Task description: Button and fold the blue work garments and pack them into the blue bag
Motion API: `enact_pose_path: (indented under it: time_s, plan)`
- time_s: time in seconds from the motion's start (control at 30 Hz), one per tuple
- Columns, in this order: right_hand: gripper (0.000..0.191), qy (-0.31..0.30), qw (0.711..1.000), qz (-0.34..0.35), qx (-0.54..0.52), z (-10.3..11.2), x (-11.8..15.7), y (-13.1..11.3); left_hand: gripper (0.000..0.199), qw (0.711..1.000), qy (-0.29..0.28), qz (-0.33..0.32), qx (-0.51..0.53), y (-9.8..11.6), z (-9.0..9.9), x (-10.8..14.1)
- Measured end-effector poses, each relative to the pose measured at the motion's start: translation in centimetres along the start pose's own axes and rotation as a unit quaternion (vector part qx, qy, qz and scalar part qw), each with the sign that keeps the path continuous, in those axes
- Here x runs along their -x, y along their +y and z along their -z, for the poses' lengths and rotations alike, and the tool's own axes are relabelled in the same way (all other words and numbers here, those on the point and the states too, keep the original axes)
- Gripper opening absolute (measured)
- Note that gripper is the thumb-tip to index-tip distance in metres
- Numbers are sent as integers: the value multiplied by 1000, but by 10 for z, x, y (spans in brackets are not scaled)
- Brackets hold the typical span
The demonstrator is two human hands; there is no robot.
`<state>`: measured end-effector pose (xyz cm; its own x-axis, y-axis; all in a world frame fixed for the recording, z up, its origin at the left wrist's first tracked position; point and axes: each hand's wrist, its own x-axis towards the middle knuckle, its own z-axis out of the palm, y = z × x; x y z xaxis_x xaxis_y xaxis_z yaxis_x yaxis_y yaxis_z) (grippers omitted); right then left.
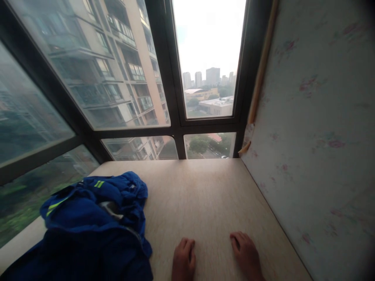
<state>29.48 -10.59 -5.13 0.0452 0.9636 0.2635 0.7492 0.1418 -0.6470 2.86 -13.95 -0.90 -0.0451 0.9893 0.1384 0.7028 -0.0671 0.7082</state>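
My left hand (184,258) rests low in the view on the pale, wood-patterned surface (193,199), its fingers loosely bent, with a gap beside the thumb and nothing held. To its right, my right hand (245,253) is over the same surface, also loosely curved and holding nothing, thumb apart from the fingers. A crumpled blue garment (96,210) with yellow-green stripes lies at the left, nearer to my left hand and not touching it. A small grey and white patch shows among its folds, too unclear to name.
Dark-framed windows (172,78) rise behind and to the left of the surface, with buildings and trees outside. A wall with a faded flower pattern (316,128) borders the right side. Worn, peeling trim (245,147) shows at the window corner.
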Motion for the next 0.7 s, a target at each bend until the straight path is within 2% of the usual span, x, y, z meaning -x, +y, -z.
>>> enact_pose_path:
  time_s: [0.1, 0.2, 0.27, 0.3, 0.33, 0.4, 0.47, 0.53, 0.6, 0.63, 0.67, 0.7]
  plan:
    - [38, -5, 1000, 0, -3, 0, 1, 2, 28, 1000, -6, 15, 1, 8, 1, 3]
    - [38, 0, 1000, 6, -7, 0, 1, 4, 28, 998, -53, 15, 28, 14, 9, 3]
    - [38, 2, 1000, 7, -9, -1, 2, 7, 32, 995, -66, 19, 68, 15, 27, -2]
    - [39, 2, 1000, 8, -9, -2, 2, 8, 34, 995, -50, 27, 81, 15, 42, -5]
    - [39, 1, 1000, 8, -10, -2, 2, 9, 35, 996, -19, 37, 80, 15, 61, -9]
    - [39, -5, 1000, 7, -10, -3, 3, 12, 36, 995, 86, 53, 26, 12, 108, -18]
    - [40, -12, 1000, 4, -8, -4, 3, 14, 37, 972, 213, 69, -76, 7, 162, -24]
    - [41, -15, 1000, 3, -5, -5, 4, 15, 42, 918, 341, 115, -165, 0, 213, -30]
    - [42, -14, 1000, 4, -4, -5, 3, 14, 58, 850, 444, 199, -202, -8, 253, -37]
    - [42, -15, 1000, 5, -4, -5, 3, 14, 72, 821, 479, 238, -201, -13, 267, -43]
    - [42, -16, 1000, 6, -4, -5, 3, 13, 85, 806, 493, 265, -193, -18, 277, -50]
    - [41, -17, 1000, 5, -5, -5, 2, 12, 94, 806, 489, 277, -184, -22, 284, -60]
